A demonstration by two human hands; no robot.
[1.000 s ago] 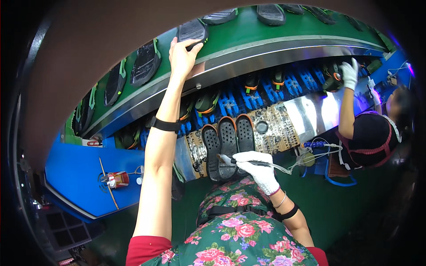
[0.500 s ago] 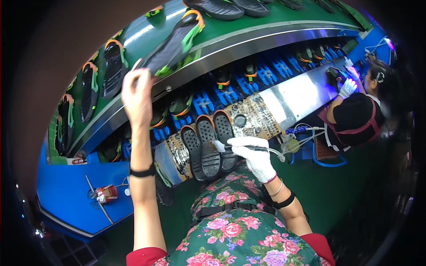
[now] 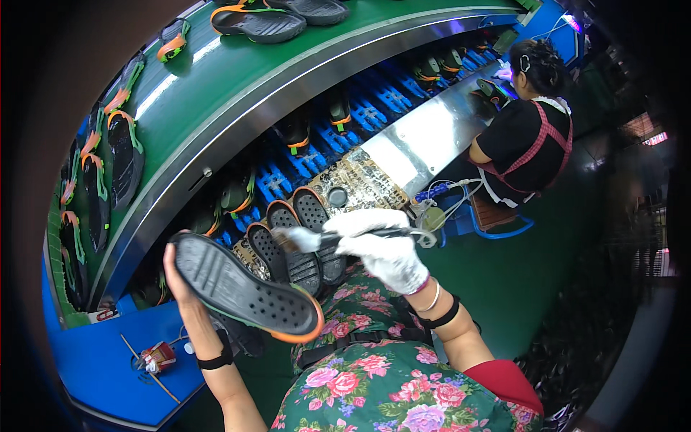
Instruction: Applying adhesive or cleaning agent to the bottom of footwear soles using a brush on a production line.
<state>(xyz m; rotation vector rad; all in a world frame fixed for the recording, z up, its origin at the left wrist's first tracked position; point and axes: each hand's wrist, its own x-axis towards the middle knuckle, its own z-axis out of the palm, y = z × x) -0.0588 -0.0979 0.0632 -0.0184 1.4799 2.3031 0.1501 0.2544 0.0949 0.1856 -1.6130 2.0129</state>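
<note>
My left hand (image 3: 176,277) is closed around the toe end of a black shoe sole (image 3: 245,284). Its ridged and holed face is turned up, and an orange rim edges the end nearest my apron. In a white knitted glove, my right hand (image 3: 385,252) grips a dark-handled brush (image 3: 327,240) with a hose at its back end. The brush's pale tip hangs over three similar black soles (image 3: 311,210) lying side by side on the cardboard-covered bench, apart from the held sole. The glove partly hides the rightmost one.
A green conveyor (image 3: 169,108) bearing several shoe parts curves along the left and back. Blue racks (image 3: 309,160) hold more shoes below it. A round black lid-like disc (image 3: 337,196) sits on the cardboard. Far right, a co-worker (image 3: 525,137) sits at the bench. A red container (image 3: 158,356) stands on the blue table.
My left hand has brought the sole from the conveyor's edge down toward my body and turned its ridged face up. The brush has moved left in my right hand.
</note>
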